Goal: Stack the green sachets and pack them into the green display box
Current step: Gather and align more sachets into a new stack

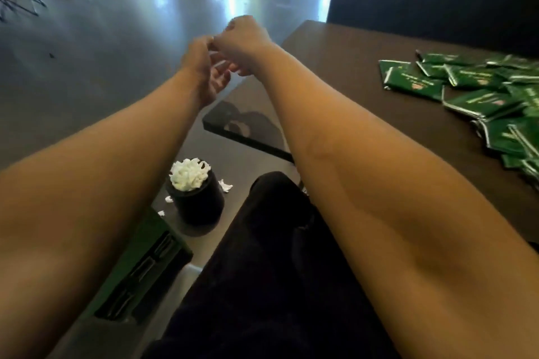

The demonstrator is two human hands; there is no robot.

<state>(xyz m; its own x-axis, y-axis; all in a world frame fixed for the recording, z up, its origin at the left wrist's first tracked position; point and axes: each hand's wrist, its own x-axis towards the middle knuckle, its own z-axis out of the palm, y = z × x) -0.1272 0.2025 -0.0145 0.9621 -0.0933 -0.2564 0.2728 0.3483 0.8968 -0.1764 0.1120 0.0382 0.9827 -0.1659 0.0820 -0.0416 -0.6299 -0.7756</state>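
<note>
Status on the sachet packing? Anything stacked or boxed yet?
Nothing looks done: the green sachets lie in a loose pile on the dark table, unstacked. In hand: no sachet. The left hand and right hand meet in the air beyond the table's edge, away from the pile. A green box sits low at the left. Stacking and packing are all left.

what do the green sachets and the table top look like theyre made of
Green sachets: probably glossy plastic or foil film, since light glints along their crimped edges. Table: dark brown with a matte finish, perhaps wood laminate; no grain is clear.
</note>
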